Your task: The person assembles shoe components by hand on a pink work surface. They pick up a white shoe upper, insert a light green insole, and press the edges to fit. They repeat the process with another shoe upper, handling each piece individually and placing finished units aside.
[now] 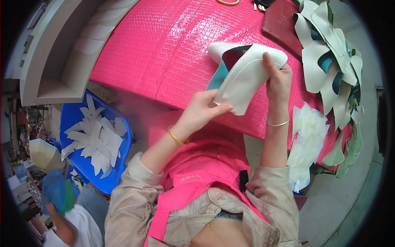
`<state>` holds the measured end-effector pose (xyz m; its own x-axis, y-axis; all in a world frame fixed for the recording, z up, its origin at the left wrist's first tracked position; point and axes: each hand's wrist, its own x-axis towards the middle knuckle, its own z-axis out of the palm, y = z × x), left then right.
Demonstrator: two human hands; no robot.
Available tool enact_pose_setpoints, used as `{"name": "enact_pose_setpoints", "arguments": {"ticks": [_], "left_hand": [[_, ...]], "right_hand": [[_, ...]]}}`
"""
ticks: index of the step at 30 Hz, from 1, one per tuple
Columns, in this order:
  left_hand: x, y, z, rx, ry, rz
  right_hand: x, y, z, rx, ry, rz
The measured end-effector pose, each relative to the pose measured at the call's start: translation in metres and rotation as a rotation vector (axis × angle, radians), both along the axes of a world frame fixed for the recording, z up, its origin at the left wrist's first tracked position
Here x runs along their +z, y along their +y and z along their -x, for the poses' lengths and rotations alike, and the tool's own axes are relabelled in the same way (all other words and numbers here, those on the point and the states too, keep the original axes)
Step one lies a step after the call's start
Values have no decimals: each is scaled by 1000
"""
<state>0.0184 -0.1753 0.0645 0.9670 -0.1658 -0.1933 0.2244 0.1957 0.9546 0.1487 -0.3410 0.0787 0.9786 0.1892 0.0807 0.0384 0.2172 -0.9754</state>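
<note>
A white shoe upper (247,78) with a teal and dark red inside is held up over the pink-covered table (144,53). Fingers of my left hand (204,110) pinch its lower left edge, with the thumb lying on the white face. At its far right end, my right hand (278,78) grips the rounded part, thumb on top and the other fingers mostly hidden beneath. A stitched or creased line curves across the white face. The upper's left part bends away and shows the lining.
White and green shoe uppers (325,53) pile along the table's right edge, beside a dark red board (284,26). Pale translucent sheets (308,140) lie nearer. At left, a blue tub (123,164) holds white cut pieces, below a cream shelf (49,61). Another person's hand (61,228) shows lower left.
</note>
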Motion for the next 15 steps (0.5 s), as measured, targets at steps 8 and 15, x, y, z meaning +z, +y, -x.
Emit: {"name": "enact_pose_setpoints", "arguments": {"ticks": [8, 15], "left_hand": [[8, -23, -2, 258, -140, 44], [16, -6, -10, 157, -31, 241]], "right_hand": [[4, 10, -8, -242, 70, 5], [14, 16, -3, -223, -132, 35]]}}
